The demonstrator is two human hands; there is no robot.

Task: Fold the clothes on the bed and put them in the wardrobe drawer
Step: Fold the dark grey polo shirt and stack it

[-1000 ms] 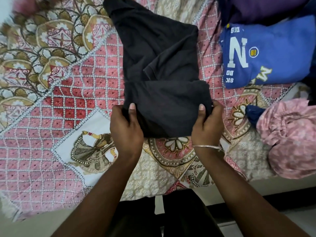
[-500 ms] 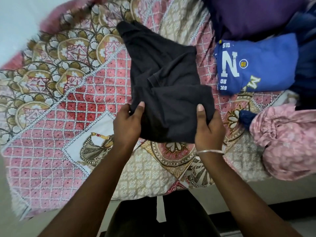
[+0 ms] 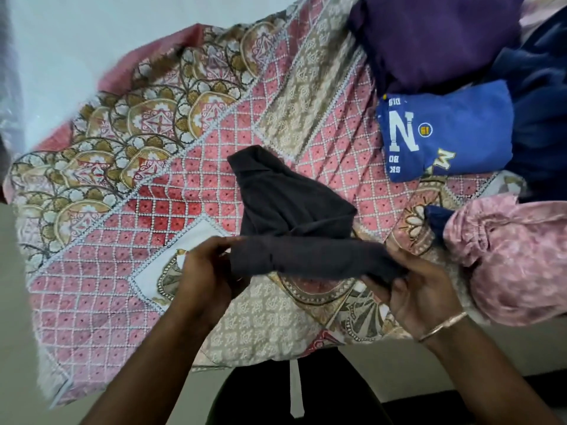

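both hands – left hand (image 3: 208,280), right hand (image 3: 420,289) – pinch the folded black garment (image 3: 294,228) near the bed's (image 3: 107,240) front edge.

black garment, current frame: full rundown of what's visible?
The black garment is a plain dark, soft knit-looking cloth, partly folded into a thick band at its near edge. The left hand grips the band's left end and the right hand grips its right end, holding that edge up. The rest trails away from the person, bunched and creased, narrowing to a point that lies on the patterned bedspread. No print or label shows. It lies apart from the other clothes on the right.
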